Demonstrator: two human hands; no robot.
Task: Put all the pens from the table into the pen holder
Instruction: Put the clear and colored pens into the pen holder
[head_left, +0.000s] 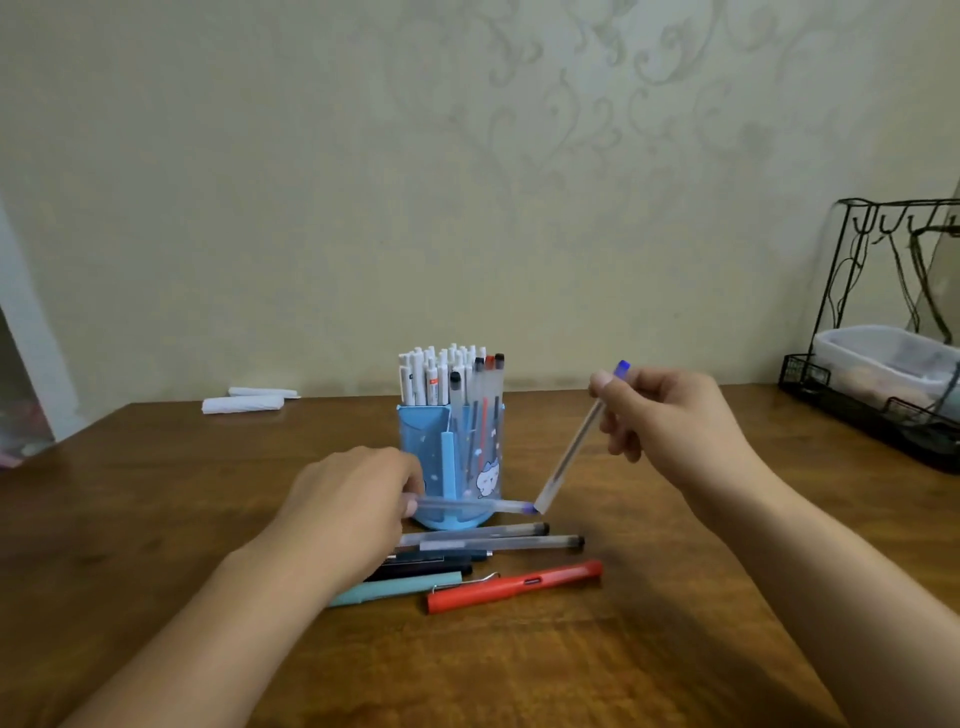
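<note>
A blue pen holder (441, 467) stands mid-table, packed with several white and clear pens. My right hand (670, 421) holds a clear blue-capped pen (574, 447) tilted, to the right of the holder, cap end up. My left hand (348, 504) grips a second clear blue-tipped pen (478, 505), held level in front of the holder's base; the two pens' lower ends nearly meet. On the table in front lie two clear black-capped pens (498, 538), dark pens (431, 564), a teal pen (400, 590) and a red pen (514, 584).
A wooden table (156, 519) runs to the wall. Rolled white paper (244, 402) lies at the back left. A black wire rack (883, 395) with a clear plastic box stands at the right edge.
</note>
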